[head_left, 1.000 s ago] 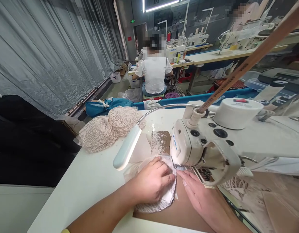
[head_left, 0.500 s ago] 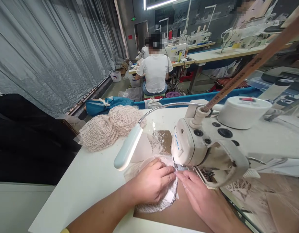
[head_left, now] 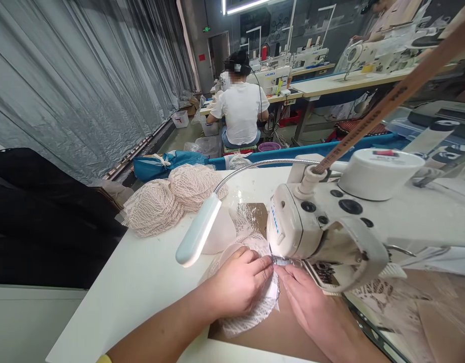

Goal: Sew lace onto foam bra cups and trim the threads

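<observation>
A pale pink lace bra cup [head_left: 251,320] lies under the head of a white sewing machine [head_left: 292,222], its edge at the needle area. My left hand [head_left: 242,282] is closed over the cup, fingers bent and their tips at the edge just before the presser foot. On the other side of that edge, my right hand [head_left: 306,297] holds its fingers together, with the tips pinching the lace rim close to the needle. A small white piece of fabric [head_left: 272,290] shows at the cup's edge between the hands. The fingertips partly hide the stitched spot.
Stacked lace cups [head_left: 152,209] stand on the white table [head_left: 115,302] at left. A lamp [head_left: 198,229] on a bendy neck hangs over the work. A thread cone [head_left: 381,174] sits behind the machine. Ahead, a person in a white shirt [head_left: 242,113] sits at another machine.
The lace cup has turned and shifted slightly under my hands, its lower edge moving right. Both hands stay near the needle, almost in the same place.
</observation>
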Demonstrator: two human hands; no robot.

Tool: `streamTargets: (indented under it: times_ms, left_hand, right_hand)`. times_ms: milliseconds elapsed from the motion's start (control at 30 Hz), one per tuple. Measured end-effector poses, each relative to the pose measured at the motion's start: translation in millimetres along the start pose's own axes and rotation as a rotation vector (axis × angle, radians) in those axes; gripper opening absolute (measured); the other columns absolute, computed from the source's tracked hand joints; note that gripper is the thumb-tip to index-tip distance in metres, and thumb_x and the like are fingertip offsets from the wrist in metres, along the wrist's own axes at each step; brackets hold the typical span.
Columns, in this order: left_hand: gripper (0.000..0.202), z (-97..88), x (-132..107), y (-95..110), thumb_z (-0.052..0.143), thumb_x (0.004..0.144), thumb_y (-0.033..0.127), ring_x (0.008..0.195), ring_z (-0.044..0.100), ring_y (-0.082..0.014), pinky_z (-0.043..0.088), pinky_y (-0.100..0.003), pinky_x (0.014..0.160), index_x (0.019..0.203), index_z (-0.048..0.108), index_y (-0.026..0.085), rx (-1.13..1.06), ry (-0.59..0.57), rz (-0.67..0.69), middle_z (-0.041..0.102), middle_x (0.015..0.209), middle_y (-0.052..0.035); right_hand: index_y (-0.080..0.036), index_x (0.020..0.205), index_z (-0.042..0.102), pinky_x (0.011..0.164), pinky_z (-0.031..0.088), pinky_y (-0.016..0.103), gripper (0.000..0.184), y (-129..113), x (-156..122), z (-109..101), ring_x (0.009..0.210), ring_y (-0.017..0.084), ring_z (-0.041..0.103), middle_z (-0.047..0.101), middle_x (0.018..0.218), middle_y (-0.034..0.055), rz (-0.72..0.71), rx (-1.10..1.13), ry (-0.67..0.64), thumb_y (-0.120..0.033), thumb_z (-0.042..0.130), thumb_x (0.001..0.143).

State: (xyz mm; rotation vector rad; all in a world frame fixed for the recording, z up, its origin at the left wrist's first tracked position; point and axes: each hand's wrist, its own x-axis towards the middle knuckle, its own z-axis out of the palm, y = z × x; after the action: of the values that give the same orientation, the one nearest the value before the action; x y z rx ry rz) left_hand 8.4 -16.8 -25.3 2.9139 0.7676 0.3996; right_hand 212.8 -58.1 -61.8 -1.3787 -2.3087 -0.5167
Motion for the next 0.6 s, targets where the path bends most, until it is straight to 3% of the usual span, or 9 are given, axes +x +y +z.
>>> streamTargets:
  times_ms: [100, 600]
  left_hand:
    - [0.04, 0.9, 1, -2, 0.05, 0.085, 0.018, 0.093, 0.052, -0.0243, 0.044, -0.04, 0.081, 0.124, 0.051, 0.01, 0.01, 0.007, 0.006, 0.058, 0.125, -0.014]
    - [0.031, -2.4, 3, -11, 0.048, 0.087, 0.019, 0.102, 0.051, -0.0243, 0.041, -0.041, 0.089, 0.117, 0.055, 0.014, -0.003, 0.029, -0.052, 0.062, 0.117, -0.0127]
  right_hand:
    - [-0.021, 0.11, 0.069, 0.074, 0.049, 0.033, 0.041, 0, -2, 4, 0.079, 0.02, 0.067, 0.072, 0.096, 0.0093, 0.045, 0.042, 0.026, -0.009, 0.036, 0.089]
    - [-0.018, 0.112, 0.068, 0.079, 0.055, 0.039, 0.042, 7, -10, 13, 0.094, 0.025, 0.066, 0.067, 0.111, 0.0154, -0.035, 0.176, -0.042, -0.013, 0.032, 0.091]
